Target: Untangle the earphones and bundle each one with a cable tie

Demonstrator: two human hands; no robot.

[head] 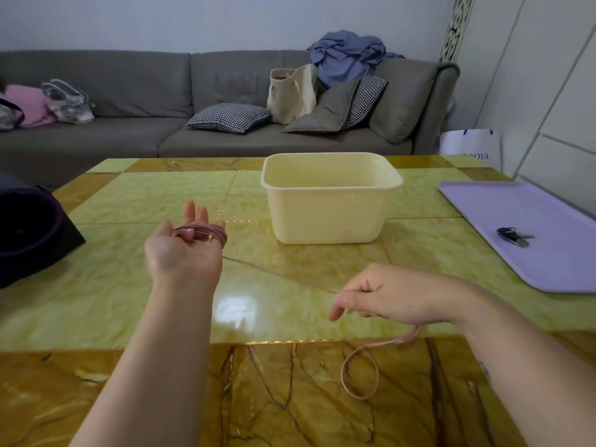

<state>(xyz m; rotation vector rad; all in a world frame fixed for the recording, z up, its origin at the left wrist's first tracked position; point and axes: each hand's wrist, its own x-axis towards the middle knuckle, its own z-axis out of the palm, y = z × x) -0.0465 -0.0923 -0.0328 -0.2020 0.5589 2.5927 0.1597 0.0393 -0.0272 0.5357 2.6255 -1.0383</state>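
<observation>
A grey sofa (129, 91) stands along the wall behind everything, with cushions, bags and a blue cloth lying on it. In front of it is the table (129, 201), yellow-green and shiny in the middle and brown with dark veins at the near edge. On its right side lies a lilac tray (548, 253), and in the middle, farther from me, stands a pale yellow tub (329, 214). What is inside the tub I cannot tell. At the left edge of the table there is a dark bag (29, 233).

My left hand (183, 250) is raised over the table with the palm up, to the left of the tub. Its fingers are stretched forward and almost straight, and the thumb is bent across the palm. My right hand (387, 298) is nearer to me and lower, with the fingers curled in; thumb and forefinger press together.

The pink cable (206, 233) is wound in several turns around the fingers of my left hand, and the bent thumb presses on the turns. From this coil one thin strand goes tight, down and to the right, to my right hand, which pinches it. Below the right hand the rest of the cable hangs and makes a loose loop over the brown edge of the table.

Some keys (514, 236) lie on the tray.
</observation>
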